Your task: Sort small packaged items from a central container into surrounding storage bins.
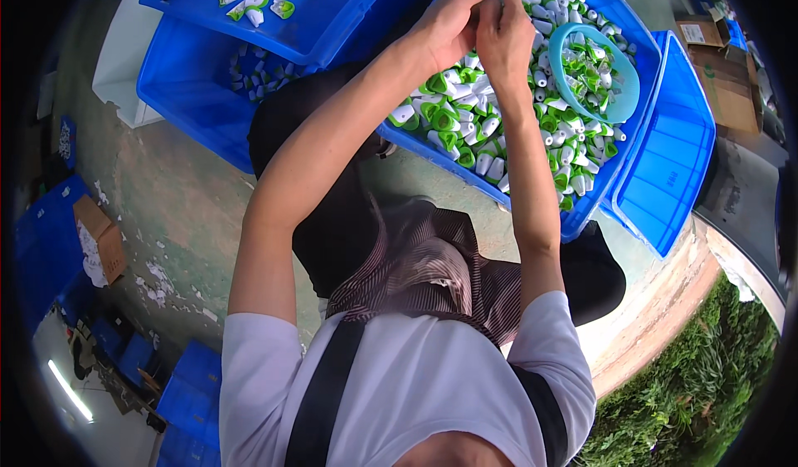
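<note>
Both hands meet above a large blue bin [465, 172] heaped with small white and green plastic parts [453, 110]. My left hand [449, 28] has its fingers bent in toward the other hand, thumb stretched along the top. Beside it my right hand [507, 39] is closed, fingertips curled toward the left one. Whatever lies between the fingers is hidden. To the right of my right hand, a light-blue round bowl [625, 93] sits tilted on the heap, holding more of the same parts.
At the upper left a blue tray [320, 18] carries several loose parts, above another blue bin [179, 93] with parts inside. A blue crate [665, 168] leans at the right of the big bin. Cardboard boxes [725, 85] stand at far right. My knees flank the big bin.
</note>
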Motion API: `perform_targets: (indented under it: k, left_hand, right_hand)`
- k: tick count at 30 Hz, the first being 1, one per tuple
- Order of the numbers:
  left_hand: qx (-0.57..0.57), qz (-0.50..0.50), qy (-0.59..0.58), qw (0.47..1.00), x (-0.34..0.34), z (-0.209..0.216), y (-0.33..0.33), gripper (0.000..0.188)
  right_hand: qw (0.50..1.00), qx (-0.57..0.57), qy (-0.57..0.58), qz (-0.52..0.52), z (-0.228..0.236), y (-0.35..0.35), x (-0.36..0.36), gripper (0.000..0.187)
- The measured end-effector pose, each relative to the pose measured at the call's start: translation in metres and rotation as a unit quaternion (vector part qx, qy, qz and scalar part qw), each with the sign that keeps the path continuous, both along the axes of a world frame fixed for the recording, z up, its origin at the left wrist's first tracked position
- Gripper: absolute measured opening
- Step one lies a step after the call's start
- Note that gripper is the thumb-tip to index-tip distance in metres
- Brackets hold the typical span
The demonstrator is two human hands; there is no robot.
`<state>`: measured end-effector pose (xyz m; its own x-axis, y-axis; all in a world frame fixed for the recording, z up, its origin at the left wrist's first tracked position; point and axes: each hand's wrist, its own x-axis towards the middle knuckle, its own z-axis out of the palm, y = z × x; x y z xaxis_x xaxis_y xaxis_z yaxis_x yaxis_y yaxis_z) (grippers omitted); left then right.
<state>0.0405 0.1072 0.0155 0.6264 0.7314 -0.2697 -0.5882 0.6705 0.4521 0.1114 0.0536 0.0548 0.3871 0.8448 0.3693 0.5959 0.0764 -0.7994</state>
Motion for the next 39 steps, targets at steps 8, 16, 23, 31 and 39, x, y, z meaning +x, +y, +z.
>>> perform_targets:
  k: [8, 16, 23, 31, 39]
  left_hand:
    - [-0.02, -0.002, 0.163, 0.986, 0.002, -0.007, 0.01, 0.023]
    - [0.06, -0.002, 0.34, 0.938, -0.011, -0.001, 0.014, 0.03]
    - [0.186, -0.198, 0.565, 0.78, -0.002, -0.007, -0.008, 0.044]
    - [0.246, -0.115, 0.397, 0.877, -0.005, -0.017, -0.006, 0.047]
    - [0.122, -0.134, 0.311, 0.933, -0.001, -0.009, -0.001, 0.067]
  right_hand:
    - [0.905, -0.04, 0.423, 0.017, -0.055, 0.018, 0.061, 0.024]
    - [0.939, -0.253, -0.218, 0.077, -0.113, -0.022, 0.054, 0.028]
    - [0.993, -0.075, -0.077, 0.043, -0.093, -0.033, 0.04, 0.021]
    - [0.981, -0.136, 0.131, 0.034, -0.08, -0.027, 0.048, 0.019]
    - [0.766, -0.065, 0.628, 0.122, -0.06, -0.035, 0.064, 0.012]
